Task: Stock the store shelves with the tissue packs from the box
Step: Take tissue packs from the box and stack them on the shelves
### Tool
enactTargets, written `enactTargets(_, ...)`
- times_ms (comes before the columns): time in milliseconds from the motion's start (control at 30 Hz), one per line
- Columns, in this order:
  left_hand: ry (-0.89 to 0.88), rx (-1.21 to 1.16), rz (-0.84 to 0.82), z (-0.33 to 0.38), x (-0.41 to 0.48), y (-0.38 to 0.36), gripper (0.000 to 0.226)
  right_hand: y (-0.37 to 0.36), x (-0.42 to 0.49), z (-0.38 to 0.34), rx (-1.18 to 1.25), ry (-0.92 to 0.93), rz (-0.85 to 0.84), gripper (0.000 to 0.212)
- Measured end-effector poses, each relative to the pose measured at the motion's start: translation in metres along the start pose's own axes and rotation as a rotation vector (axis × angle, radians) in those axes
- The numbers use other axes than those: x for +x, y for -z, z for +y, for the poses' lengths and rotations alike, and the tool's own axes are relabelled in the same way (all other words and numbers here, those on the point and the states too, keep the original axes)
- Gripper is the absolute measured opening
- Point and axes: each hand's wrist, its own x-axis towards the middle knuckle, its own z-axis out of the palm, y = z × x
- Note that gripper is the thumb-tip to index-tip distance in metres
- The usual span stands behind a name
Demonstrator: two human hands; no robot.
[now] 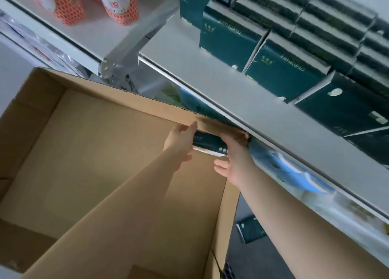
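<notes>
Well inside the large cardboard box (94, 152), you reach with both bare arms to its far corner, where a single dark green tissue pack (208, 145) lies against the box's far wall, just below the front edge of the grey shelf (231, 89). Your left hand (181, 140) lies flat against the pack's left end, fingers straight and pointing at the far wall, thumb hanging apart beneath; it presses rather than clasps. Your right hand (233, 154) covers the pack's right end with the thumb spread wide toward you, and its fingertips run on into the shadow at the corner, so you cannot tell from this view whether they curl round the pack or only rest against it. The pack sits between the two palms, low in the box, with bare brown cardboard around it. Above, on the grey shelf, rows of matching dark green tissue packs (231, 36) stand stacked several high, their printed ends turned toward the shelf edge. To the upper left, on a neighbouring shelf, stand red-and-white patterned packages (120, 7), and a metal bracket (126, 53) joins the two shelf sections. Under the grey shelf, blurred blue-and-white packages (294, 171) fill the lower tier. One more dark green pack (250, 230) lies on the dark floor, just beside the box's right wall and beneath your right forearm.
</notes>
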Motion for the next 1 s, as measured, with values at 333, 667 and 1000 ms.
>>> enactTargets(333, -0.125, -0.139, 0.169, 0.016, -0.134, 0.085, 0.042, -0.009, -0.121, 0.003, 0.055, 0.046, -0.068, 0.037)
enactTargets(667, -0.479, 0.332, -0.088, 0.126, -0.339, 0.159, 0.062, 0.018, -0.317, -0.078, -0.437, 0.347, -0.393, 0.123)
enactTargets(1000, -0.719, 0.501, -0.194, 0.233, -0.496, 0.189, 0.067, 0.047, -0.489, -0.138, -1.025, 0.564, -0.633, 0.042)
